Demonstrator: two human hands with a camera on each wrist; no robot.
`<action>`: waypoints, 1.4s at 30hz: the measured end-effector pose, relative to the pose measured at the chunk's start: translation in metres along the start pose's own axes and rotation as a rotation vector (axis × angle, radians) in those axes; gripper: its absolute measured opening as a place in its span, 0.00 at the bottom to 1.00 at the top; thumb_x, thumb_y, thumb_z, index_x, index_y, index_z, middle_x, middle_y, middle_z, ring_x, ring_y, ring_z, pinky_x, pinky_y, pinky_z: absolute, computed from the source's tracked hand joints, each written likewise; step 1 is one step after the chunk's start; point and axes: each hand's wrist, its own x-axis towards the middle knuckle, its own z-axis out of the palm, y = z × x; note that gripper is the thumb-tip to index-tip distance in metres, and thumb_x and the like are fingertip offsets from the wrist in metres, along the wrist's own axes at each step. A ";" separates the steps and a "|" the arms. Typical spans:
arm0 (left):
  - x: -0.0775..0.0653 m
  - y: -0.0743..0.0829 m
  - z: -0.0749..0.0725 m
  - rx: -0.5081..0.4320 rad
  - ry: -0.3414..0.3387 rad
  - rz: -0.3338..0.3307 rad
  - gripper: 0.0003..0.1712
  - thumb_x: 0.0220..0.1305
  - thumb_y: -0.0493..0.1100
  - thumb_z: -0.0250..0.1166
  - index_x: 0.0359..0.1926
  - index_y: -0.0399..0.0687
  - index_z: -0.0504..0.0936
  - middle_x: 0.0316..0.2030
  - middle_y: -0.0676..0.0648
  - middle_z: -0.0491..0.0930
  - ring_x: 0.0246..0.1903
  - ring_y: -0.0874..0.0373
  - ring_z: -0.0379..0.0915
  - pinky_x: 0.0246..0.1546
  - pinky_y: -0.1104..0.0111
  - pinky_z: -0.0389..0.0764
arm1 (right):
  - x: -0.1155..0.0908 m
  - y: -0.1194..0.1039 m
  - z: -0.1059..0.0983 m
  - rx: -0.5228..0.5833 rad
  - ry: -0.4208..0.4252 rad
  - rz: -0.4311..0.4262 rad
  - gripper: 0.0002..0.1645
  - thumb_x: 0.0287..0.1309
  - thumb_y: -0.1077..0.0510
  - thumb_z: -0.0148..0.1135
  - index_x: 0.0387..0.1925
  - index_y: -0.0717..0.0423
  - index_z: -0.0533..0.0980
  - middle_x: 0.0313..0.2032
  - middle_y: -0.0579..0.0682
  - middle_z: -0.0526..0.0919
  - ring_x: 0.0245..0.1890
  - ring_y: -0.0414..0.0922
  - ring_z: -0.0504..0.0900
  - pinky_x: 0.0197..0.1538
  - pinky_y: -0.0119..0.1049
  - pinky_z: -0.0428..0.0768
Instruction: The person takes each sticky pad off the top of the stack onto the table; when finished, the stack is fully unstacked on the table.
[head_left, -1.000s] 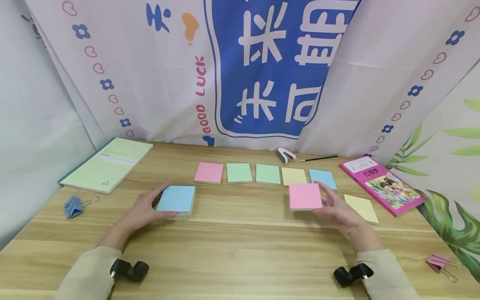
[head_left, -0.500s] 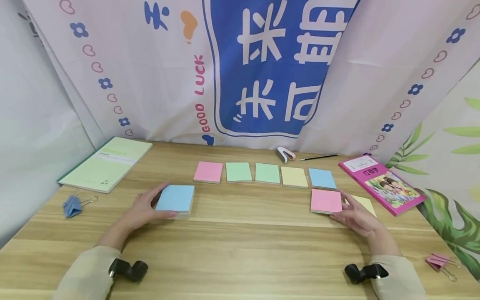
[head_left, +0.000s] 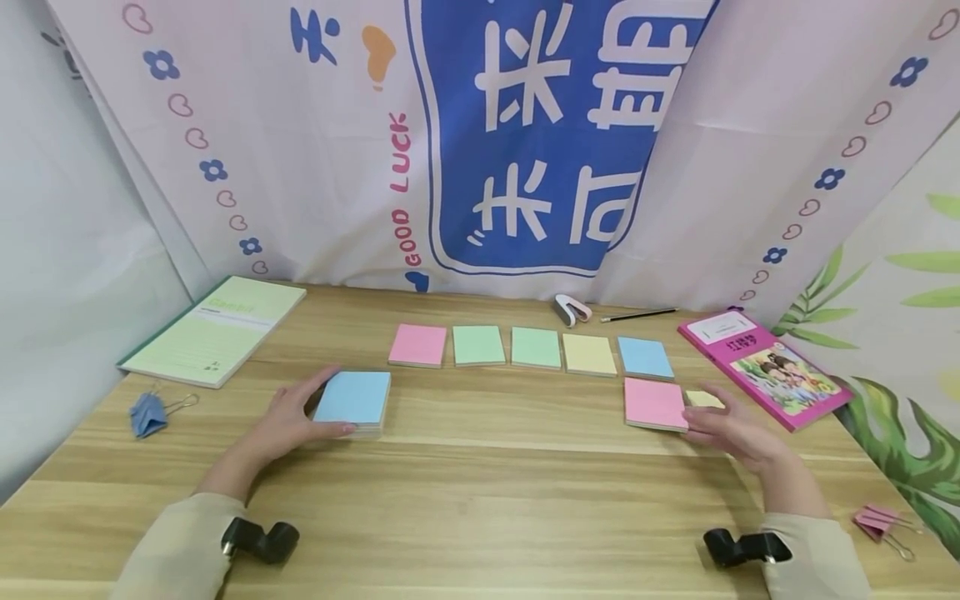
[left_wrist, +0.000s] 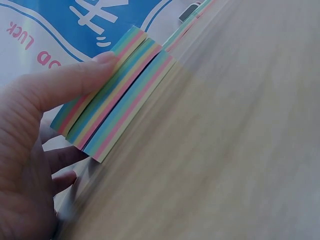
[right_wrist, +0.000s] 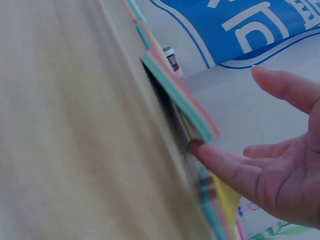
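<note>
In the head view my left hand (head_left: 296,412) grips a stack of sticky note pads (head_left: 352,397) with a blue top, thumb on the near side. The left wrist view shows the striped edges of three pads (left_wrist: 117,97) stacked, thumb across them. My right hand (head_left: 738,429) is at the right side of a pink-topped sticky note pad (head_left: 654,402), one digit touching its near corner. In the right wrist view that digit is at the underside of the tilted pad (right_wrist: 182,95), while another finger (right_wrist: 282,87) stands straight and apart. A yellow pad (head_left: 703,399) is partly hidden behind the right hand.
Behind, a row holds pink (head_left: 417,345), green (head_left: 478,345), another green, yellow (head_left: 589,354) and blue (head_left: 645,357) pads. A stapler (head_left: 572,310), pencil (head_left: 639,315), pink book (head_left: 765,367), green notebook (head_left: 217,329), blue clip (head_left: 148,414) and pink clip (head_left: 876,525) lie around.
My right hand carried the pink pad rightward and down beside the yellow one, then loosened its hold and slid further right, covering more of the yellow pad. The left hand stays put.
</note>
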 end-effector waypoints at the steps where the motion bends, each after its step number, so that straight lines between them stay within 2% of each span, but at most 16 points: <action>1: 0.000 0.000 0.000 -0.001 0.000 0.000 0.51 0.41 0.58 0.67 0.62 0.40 0.54 0.59 0.32 0.54 0.57 0.37 0.47 0.53 0.44 0.38 | -0.001 -0.003 0.000 -0.039 0.014 0.000 0.47 0.57 0.62 0.51 0.61 0.68 0.28 0.51 0.76 0.56 0.41 0.43 0.74 0.47 0.42 0.71; 5: -0.001 -0.001 0.000 -0.004 -0.001 -0.004 0.51 0.41 0.58 0.67 0.63 0.41 0.54 0.59 0.32 0.54 0.57 0.37 0.47 0.53 0.44 0.37 | -0.004 -0.019 0.005 -0.141 0.039 -0.043 0.46 0.57 0.61 0.52 0.62 0.69 0.32 0.52 0.76 0.56 0.41 0.41 0.75 0.46 0.40 0.72; 9: -0.003 -0.003 -0.001 -0.016 0.002 -0.009 0.51 0.41 0.57 0.67 0.62 0.41 0.54 0.59 0.32 0.54 0.57 0.37 0.47 0.52 0.44 0.37 | 0.001 -0.037 0.023 -0.135 -0.029 -0.154 0.43 0.57 0.62 0.51 0.63 0.65 0.36 0.55 0.75 0.54 0.45 0.40 0.73 0.47 0.38 0.71; 12: -0.004 -0.004 -0.002 -0.021 0.005 -0.005 0.51 0.41 0.56 0.67 0.62 0.40 0.54 0.59 0.32 0.54 0.57 0.37 0.47 0.52 0.44 0.37 | 0.014 -0.052 0.047 -0.057 -0.110 -0.229 0.39 0.58 0.62 0.49 0.64 0.63 0.39 0.56 0.74 0.53 0.48 0.45 0.72 0.49 0.39 0.68; 17: -0.004 -0.005 -0.001 -0.020 0.004 -0.006 0.51 0.41 0.56 0.67 0.63 0.41 0.54 0.59 0.32 0.54 0.57 0.37 0.47 0.52 0.43 0.37 | 0.041 -0.067 0.103 0.027 -0.222 -0.277 0.40 0.55 0.63 0.54 0.64 0.60 0.44 0.56 0.71 0.56 0.50 0.50 0.70 0.52 0.43 0.66; 25: -0.003 -0.005 0.000 -0.018 -0.004 -0.028 0.51 0.41 0.57 0.67 0.63 0.42 0.54 0.59 0.32 0.52 0.58 0.37 0.44 0.51 0.41 0.34 | 0.081 -0.071 0.196 0.081 -0.418 -0.272 0.43 0.50 0.65 0.57 0.64 0.57 0.47 0.56 0.68 0.59 0.51 0.58 0.66 0.52 0.42 0.65; 32: -0.003 -0.005 -0.001 -0.024 -0.007 -0.025 0.51 0.41 0.57 0.67 0.63 0.42 0.54 0.60 0.32 0.52 0.58 0.37 0.44 0.51 0.41 0.34 | 0.102 -0.062 0.265 0.089 -0.525 -0.216 0.45 0.47 0.67 0.59 0.64 0.53 0.48 0.56 0.66 0.60 0.50 0.57 0.68 0.50 0.39 0.68; 37: -0.001 -0.005 0.000 -0.030 -0.018 -0.023 0.52 0.41 0.57 0.67 0.63 0.42 0.53 0.59 0.32 0.52 0.58 0.37 0.45 0.53 0.43 0.36 | 0.111 -0.053 0.298 0.002 -0.528 -0.196 0.48 0.47 0.63 0.62 0.65 0.53 0.46 0.54 0.60 0.65 0.49 0.51 0.70 0.49 0.35 0.67; 42: -0.001 -0.004 -0.001 -0.038 -0.012 -0.024 0.54 0.39 0.57 0.68 0.63 0.38 0.52 0.59 0.31 0.52 0.57 0.36 0.44 0.52 0.43 0.40 | 0.117 -0.051 0.315 -0.091 -0.488 -0.221 0.49 0.45 0.61 0.63 0.65 0.52 0.46 0.52 0.57 0.67 0.48 0.48 0.69 0.47 0.34 0.69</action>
